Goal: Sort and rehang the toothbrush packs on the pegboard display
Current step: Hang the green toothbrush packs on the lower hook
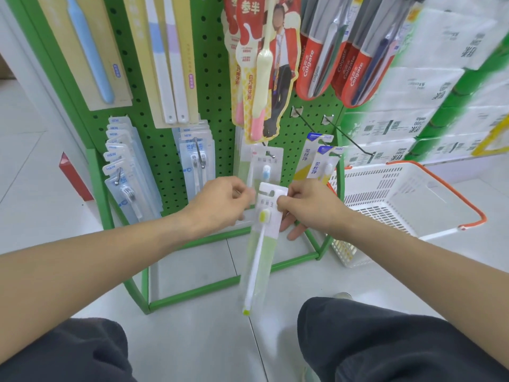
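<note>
Shop aisle w/ pale tiled floor (192, 340); a green pegboard display (217, 86) stands on a green tube frame in front of the person, who crouches, dark trouser knees at bottom of view. To the right of the stand sits a white plastic basket (399, 205) w/ orange handle, and behind it stacked white-and-green boxed goods (413, 78).

Both hands are together low at the board's centre, clamped on one toothbrush pack (261, 244). Left hand (220, 201) has fingers curled at the pack's upper left edge; right hand (305, 205) pinches the white header card at upper right, lower fingers spread behind the pack. The pack hangs down from the hands, slightly tilted, w/ a yellow-green brush head near the top and a white handle running to a yellow-green tip near the floor. Its hang slot sits just below a peg carrying a similar pack w/ blue-headed brush (261, 166); can't tell if the held pack is on a peg.

Elsewhere on the board: blue-white packs (129, 172) bottom left, more blue-white packs (197, 158) beside them, long cream packs (165, 64) upper left, red-and-cream packs (261, 64) top centre, red Colgate packs (338, 51) top right, yellow-blue packs (319, 161) lower right next to a bare hook (349, 139).
</note>
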Available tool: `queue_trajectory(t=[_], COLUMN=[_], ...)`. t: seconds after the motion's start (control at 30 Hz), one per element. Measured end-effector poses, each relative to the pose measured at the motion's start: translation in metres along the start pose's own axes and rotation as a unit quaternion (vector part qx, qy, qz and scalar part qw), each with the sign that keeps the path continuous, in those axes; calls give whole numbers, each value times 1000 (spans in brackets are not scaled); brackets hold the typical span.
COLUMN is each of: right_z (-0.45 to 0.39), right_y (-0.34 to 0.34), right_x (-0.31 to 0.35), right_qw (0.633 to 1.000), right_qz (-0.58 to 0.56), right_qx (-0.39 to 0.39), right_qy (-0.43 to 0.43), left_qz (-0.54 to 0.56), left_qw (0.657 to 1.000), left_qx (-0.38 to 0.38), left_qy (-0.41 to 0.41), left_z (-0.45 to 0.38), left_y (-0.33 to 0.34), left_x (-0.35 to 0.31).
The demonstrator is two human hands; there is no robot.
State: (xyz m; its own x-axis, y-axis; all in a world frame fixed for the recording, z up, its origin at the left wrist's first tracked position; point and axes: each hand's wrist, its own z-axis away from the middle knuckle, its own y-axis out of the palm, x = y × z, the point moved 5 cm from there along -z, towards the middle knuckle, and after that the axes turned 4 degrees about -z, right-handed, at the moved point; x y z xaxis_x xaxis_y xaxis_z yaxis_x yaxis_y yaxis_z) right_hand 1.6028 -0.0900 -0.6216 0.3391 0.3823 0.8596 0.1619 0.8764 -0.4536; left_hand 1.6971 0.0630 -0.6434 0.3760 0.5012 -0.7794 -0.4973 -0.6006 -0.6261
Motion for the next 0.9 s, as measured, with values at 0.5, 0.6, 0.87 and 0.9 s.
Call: queue_trajectory(t=[0.5, 0.6, 0.87, 0.9], right_z=[-4, -3, 6, 5], right_y=[43, 42, 58, 58], right_x=[20, 24, 9, 7], right_qw=[987, 987, 981, 982], right_qz=[-29, -48, -75, -82], right_qx=[110, 102, 160, 149], right_qy=[-112, -116, -81, -77], left_qz=[103, 131, 141, 136], left_qw=[986, 976, 970, 968], left_qx=[132, 169, 190, 204], left_qy=[-13, -29, -55, -59], left_z=[44, 50, 63, 65], left_y=[-14, -10, -8, -7], left_x=[18, 24, 36, 37])
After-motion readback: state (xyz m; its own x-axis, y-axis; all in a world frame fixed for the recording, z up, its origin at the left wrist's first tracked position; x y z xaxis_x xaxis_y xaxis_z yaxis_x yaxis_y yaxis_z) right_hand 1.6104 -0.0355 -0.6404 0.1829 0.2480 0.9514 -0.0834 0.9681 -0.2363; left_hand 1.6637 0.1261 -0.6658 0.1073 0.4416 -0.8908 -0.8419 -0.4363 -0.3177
